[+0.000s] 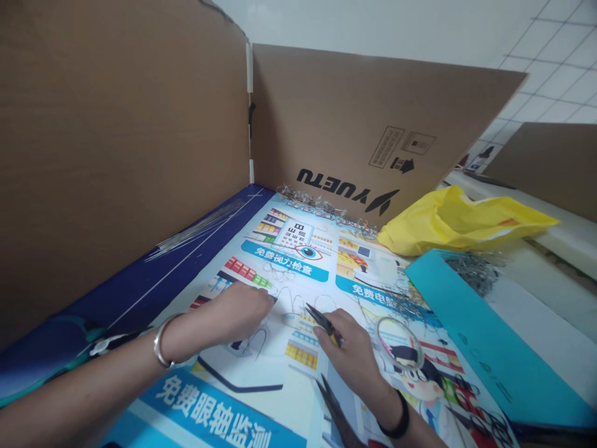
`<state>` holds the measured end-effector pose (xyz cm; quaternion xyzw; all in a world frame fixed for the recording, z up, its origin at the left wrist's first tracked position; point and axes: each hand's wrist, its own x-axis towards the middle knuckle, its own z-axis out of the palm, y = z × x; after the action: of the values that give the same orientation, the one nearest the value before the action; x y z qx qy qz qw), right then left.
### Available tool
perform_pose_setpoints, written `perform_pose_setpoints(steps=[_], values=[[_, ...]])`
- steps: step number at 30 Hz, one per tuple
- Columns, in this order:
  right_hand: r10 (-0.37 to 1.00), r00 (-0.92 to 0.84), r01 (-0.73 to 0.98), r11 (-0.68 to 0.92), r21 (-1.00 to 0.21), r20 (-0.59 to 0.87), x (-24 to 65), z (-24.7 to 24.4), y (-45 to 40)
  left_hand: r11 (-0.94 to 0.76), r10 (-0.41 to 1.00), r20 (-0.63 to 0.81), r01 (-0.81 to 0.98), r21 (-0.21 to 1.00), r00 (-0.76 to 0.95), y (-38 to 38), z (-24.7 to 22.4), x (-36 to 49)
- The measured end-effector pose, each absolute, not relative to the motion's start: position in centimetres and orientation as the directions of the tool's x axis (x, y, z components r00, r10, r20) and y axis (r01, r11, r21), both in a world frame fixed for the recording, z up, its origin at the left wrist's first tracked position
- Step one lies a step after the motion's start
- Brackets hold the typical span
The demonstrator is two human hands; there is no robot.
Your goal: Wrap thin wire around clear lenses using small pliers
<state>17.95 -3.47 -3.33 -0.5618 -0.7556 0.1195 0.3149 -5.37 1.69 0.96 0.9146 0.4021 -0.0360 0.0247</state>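
Pointing toward thin wire loops (pixel 293 301), the dark-tipped pliers (pixel 321 320) sit gripped in the right hand (pixel 352 354), over a printed sheet (pixel 233 370). The left hand (pixel 245 311) is curled narrow beside the loops; I can't tell what its fingers hold. Scissors (pixel 333 404) lie near the right wrist, with a pale ring (pixel 420 348) just beyond. Farther right are a teal box (pixel 504 336) and a yellow bag (pixel 448 221); cardboard (pixel 364 112) stands behind.

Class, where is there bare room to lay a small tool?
Seemingly bare: the poster between left hand and scissors; the dark-blue strip between straight wires and left forearm. Crowded: the poster's far edge, under tangled wire, and around the right hand holding long-nose pliers.
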Motion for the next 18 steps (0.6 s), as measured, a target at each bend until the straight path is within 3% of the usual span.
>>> perform_pose_setpoints(steps=[7,14,18], values=[[0.924,-0.179,0.774,0.344,-0.532,0.338,17.9,-3.2,-3.5,-0.586,0.81,0.003,0.808,0.068,0.587,1.6,2.9,-4.9],[0.926,-0.169,0.758,0.341,-0.556,0.337,17.9,-3.3,-3.5,-0.561,0.805,0.08,0.711,0.423,0.588,1.4,2.4,-4.1],[0.925,-0.18,0.754,0.349,-0.557,0.335,17.9,-3.3,-3.5,-0.547,0.803,0.136,0.628,0.553,0.58,1.4,1.7,-3.8]])
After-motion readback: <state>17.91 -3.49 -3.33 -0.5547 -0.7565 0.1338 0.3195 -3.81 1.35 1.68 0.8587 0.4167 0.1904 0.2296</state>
